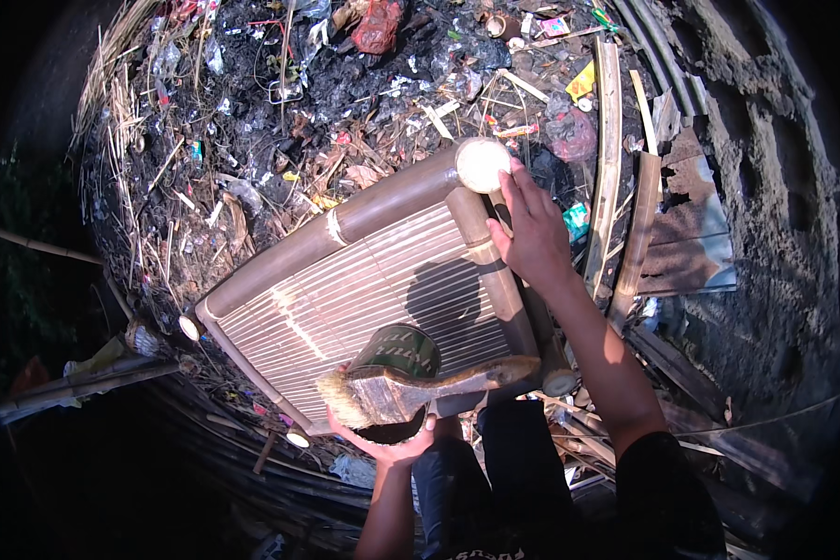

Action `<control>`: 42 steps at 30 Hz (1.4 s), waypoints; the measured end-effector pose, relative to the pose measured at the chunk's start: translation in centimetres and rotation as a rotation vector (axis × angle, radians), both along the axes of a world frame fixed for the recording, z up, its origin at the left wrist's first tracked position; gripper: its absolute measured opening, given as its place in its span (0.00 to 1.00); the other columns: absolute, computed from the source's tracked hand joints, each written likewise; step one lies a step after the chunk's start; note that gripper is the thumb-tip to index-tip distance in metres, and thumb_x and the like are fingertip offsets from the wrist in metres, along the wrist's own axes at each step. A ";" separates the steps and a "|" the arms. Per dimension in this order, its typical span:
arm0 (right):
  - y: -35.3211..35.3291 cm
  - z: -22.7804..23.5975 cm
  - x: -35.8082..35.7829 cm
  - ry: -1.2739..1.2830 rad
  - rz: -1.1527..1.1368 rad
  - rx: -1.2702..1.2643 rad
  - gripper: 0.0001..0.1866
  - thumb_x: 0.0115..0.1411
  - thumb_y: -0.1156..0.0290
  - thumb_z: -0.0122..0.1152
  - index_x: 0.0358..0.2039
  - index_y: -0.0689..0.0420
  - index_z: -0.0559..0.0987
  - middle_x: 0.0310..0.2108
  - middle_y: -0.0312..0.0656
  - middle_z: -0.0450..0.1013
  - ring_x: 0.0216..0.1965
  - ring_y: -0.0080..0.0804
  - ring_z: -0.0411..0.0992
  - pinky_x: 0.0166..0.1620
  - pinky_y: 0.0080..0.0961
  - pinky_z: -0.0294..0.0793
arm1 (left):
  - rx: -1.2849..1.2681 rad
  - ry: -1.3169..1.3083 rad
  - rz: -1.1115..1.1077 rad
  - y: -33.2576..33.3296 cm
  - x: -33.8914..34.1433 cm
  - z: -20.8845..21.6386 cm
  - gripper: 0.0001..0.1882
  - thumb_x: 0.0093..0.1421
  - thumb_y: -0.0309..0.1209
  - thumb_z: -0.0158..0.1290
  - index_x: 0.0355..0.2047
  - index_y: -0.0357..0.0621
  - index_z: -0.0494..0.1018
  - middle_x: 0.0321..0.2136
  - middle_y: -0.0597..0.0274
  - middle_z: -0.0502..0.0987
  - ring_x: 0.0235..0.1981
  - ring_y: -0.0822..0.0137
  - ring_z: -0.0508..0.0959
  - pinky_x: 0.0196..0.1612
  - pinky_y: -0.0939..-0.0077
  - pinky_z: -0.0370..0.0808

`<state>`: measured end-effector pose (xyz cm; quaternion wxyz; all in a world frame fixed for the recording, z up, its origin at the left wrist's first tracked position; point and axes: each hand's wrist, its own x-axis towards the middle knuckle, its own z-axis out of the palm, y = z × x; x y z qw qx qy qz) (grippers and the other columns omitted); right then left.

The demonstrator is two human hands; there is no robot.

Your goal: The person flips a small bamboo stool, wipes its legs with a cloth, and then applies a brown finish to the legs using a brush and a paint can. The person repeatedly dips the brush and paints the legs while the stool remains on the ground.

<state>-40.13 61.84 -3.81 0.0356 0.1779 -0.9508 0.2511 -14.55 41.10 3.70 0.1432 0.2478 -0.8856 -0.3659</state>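
Observation:
A bamboo chair or bench [397,201] with a slatted top and thick round poles stands before me. My left hand [383,446] is closed around a dark green printed can [403,347], its dark opening toward me. Across the can's mouth lies a wide paintbrush [387,397] with pale bristles and a worn wooden handle pointing right. At the far right corner, the fingers of my right hand [535,224] are stretched out, their tips touching the pale cut end [483,165] of the thickest pole. The thumb is apart from them, beside the joint below.
Burnt litter and ash [336,93] cover the ground beyond the bamboo piece. Split bamboo lengths [609,140] lie to the right, beside a rusty metal sheet [691,224] and a rough wall [784,187]. More poles [89,383] are at the left.

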 end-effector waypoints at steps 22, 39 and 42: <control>-1.5 9.5 18.0 -1.143 0.211 -1.450 0.40 0.56 0.71 0.69 0.66 0.59 0.59 0.55 0.41 0.66 0.48 0.25 0.68 0.50 0.26 0.68 | 0.330 0.139 -0.078 0.7 1.7 0.1 0.65 0.36 0.38 0.74 0.66 0.38 0.41 0.56 0.45 0.59 0.54 0.55 0.66 0.56 0.59 0.68; -5.0 9.6 35.5 -1.005 -0.535 -1.816 0.12 0.69 0.57 0.52 0.44 0.51 0.69 0.42 0.43 0.74 0.36 0.28 0.75 0.37 0.27 0.78 | 0.520 0.090 -0.214 -2.9 15.3 -2.9 0.60 0.36 0.25 0.67 0.66 0.42 0.42 0.54 0.48 0.63 0.53 0.57 0.70 0.56 0.61 0.70; -5.7 11.2 36.9 -1.092 -0.704 -1.947 0.13 0.68 0.55 0.52 0.43 0.50 0.71 0.37 0.40 0.75 0.35 0.27 0.76 0.37 0.24 0.79 | 0.610 0.113 -0.179 -4.1 17.6 -1.6 0.59 0.38 0.25 0.69 0.66 0.41 0.43 0.56 0.46 0.62 0.55 0.57 0.70 0.57 0.62 0.70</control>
